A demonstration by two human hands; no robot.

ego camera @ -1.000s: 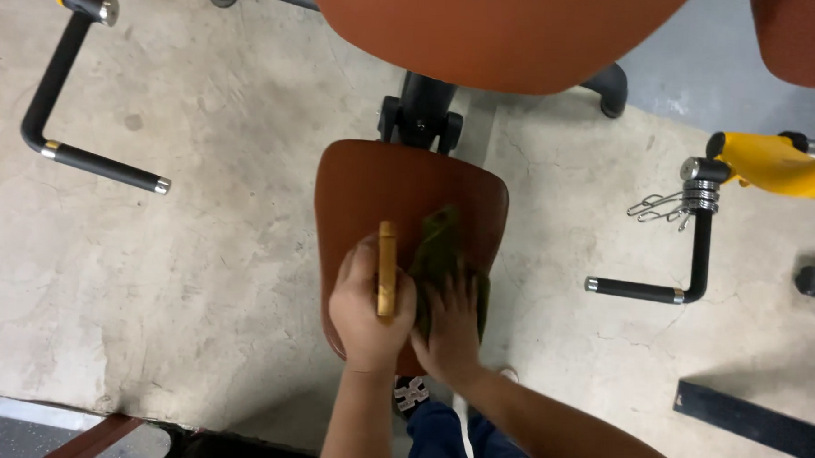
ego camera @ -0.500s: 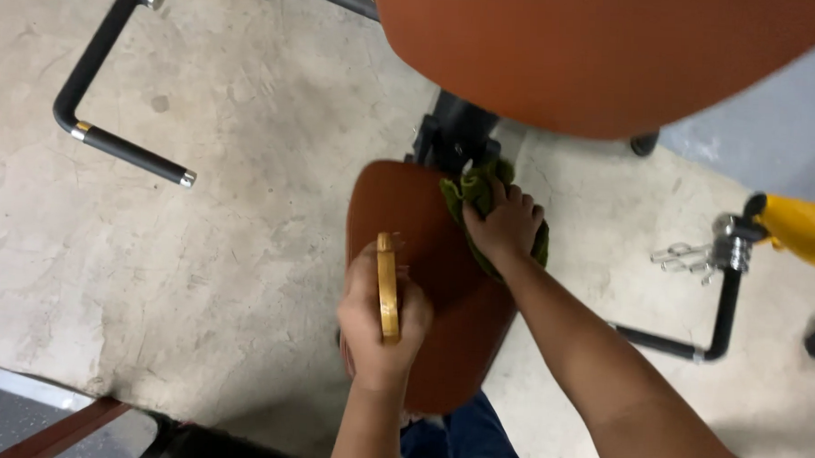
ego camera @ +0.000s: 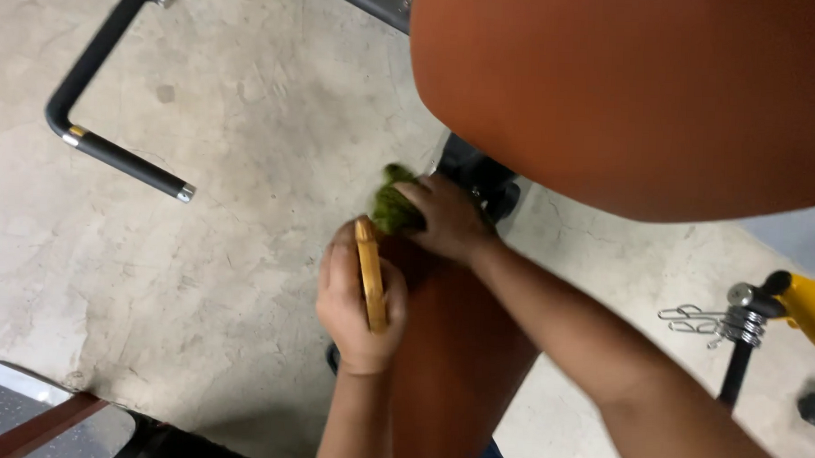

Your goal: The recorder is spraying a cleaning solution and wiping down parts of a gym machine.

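green cloth [ego camera: 392, 201] gripped under right hand [ego camera: 448, 220]; left hand [ego camera: 358, 299] clasps yellow bar [ego camera: 371, 275].

No packages, labels, signs or screens show in this view. The surfaces in sight carry no sticker or printed panel that can be made out, though the picture is somewhat blurred, so a very small marking could perhaps go unseen.
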